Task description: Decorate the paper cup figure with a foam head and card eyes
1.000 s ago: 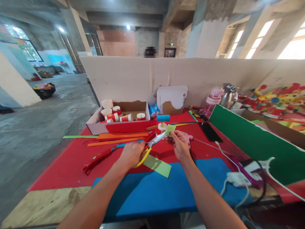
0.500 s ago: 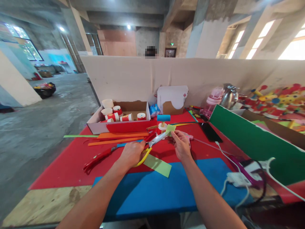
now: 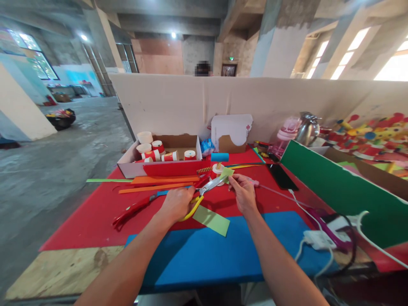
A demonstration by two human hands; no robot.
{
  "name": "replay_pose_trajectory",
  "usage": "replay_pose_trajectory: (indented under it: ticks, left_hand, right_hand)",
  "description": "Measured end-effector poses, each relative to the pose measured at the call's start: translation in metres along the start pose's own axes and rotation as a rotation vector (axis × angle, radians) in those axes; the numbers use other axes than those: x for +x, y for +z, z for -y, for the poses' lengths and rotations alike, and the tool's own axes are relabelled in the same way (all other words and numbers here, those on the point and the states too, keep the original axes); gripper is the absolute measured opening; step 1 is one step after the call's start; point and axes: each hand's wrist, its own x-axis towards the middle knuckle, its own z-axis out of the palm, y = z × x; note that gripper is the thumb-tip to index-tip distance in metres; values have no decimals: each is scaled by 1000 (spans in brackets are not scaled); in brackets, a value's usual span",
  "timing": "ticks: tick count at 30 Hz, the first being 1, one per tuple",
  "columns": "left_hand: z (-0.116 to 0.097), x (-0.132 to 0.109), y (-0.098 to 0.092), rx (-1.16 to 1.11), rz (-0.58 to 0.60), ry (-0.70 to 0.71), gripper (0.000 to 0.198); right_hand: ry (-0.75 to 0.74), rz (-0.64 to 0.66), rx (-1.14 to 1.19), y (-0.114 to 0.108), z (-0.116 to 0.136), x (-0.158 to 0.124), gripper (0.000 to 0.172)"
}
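The small piece of light green paper (image 3: 227, 172) is pinched between the thumb and fingers of the right hand (image 3: 244, 191), raised above the table just left of that grip, its free end tilting up. The scissors (image 3: 208, 186) reach it from the left, their silver blades up against the paper; how far the blades are apart is hard to make out, since the paper covers their tips. The left hand (image 3: 177, 204) is curled around the yellow handles, a firm, closed hold, with one loop showing below its fingers.

Directly under the scissors, nearer the body than either grip, a larger green sheet (image 3: 211, 222) lies across the edge of a blue sheet (image 3: 207, 259). Just beyond the paper stands a white cup (image 3: 217, 170) topped by a gold spring and a blue roll (image 3: 219, 157); a second spring (image 3: 204, 171) lies to its left. Left of the left hand's grip is a red-handled tool (image 3: 134, 210), and beyond that grip lie orange strips (image 3: 164, 180), then a box (image 3: 134, 170) holding red-and-white cups (image 3: 169, 156).

Partly behind the right hand is a pink tool (image 3: 253, 182). Farther right of that grip are a phone (image 3: 283, 176) on a white cable and a long green-sided box (image 3: 338, 195).
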Motion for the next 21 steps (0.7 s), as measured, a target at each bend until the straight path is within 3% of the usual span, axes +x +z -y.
replay_pose_trajectory:
  ticks: [21]
  left_hand:
    - [2, 0, 3, -2, -18, 6, 28]
  right_hand:
    - [31, 18, 20, 1, -1, -1, 28]
